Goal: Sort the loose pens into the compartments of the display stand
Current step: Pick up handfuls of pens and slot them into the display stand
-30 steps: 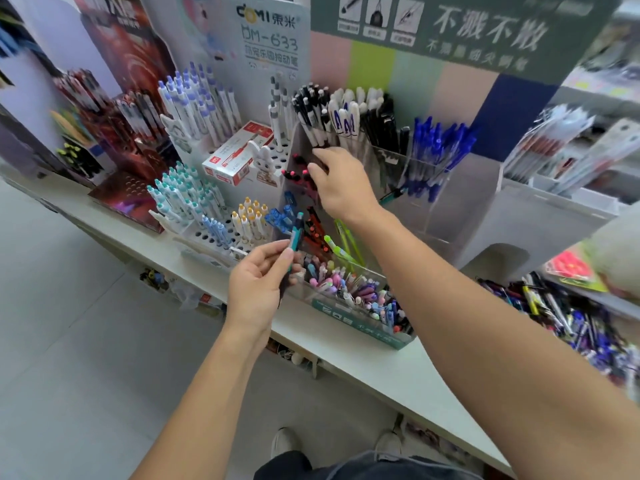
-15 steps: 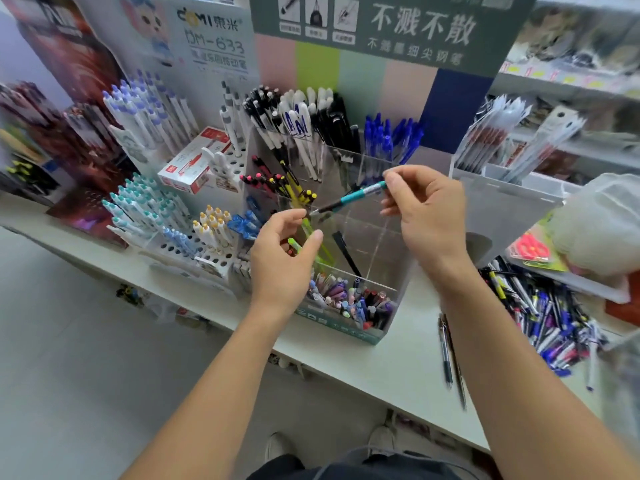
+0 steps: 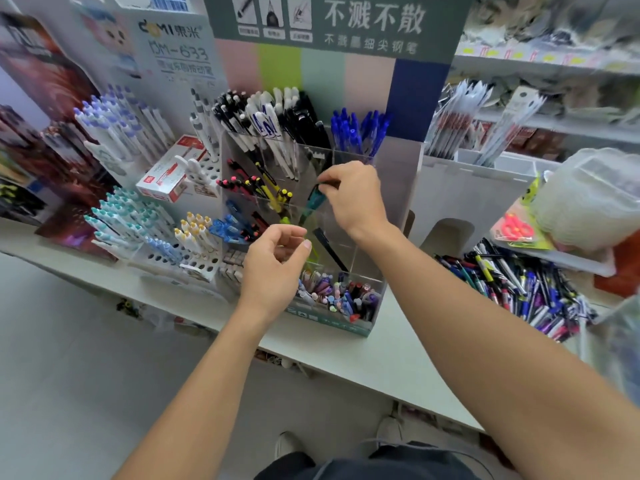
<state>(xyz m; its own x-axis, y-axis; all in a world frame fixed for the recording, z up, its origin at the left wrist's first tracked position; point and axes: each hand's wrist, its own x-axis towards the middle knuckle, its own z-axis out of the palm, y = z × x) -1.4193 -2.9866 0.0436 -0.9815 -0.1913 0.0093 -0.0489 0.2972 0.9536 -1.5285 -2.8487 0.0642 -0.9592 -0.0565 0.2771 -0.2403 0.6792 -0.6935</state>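
**Item: teal pen, entering clear display stand, middle tier**

Location: teal pen [image 3: 316, 199] pinched at its upper end by the right hand [image 3: 353, 199], tip angled down and left into a compartment of the clear display stand [image 3: 398, 188] on the tabletop [image 3: 363, 362]. Loose pens [image 3: 519, 285] lie heaped to the right, well apart from the stand.

Risks (judged):
- Tip may catch a transparent divider, hard to see, and slip into the neighbouring cell beside the yellow pens [image 3: 273, 192].
- Released while this tilted, the pen could lean out over the front wall or drop to the mixed pens [image 3: 339, 296] in the bottom tier.
- A forearm sweep could disturb the blue pens [image 3: 356, 133] just behind.

Hand pose:
- Right hand: raised, wrist bent down, fingers clamped on the pen's top.
- Left hand [image 3: 277, 265]: hovering just before the stand, fingers loosely curled, holding nothing.
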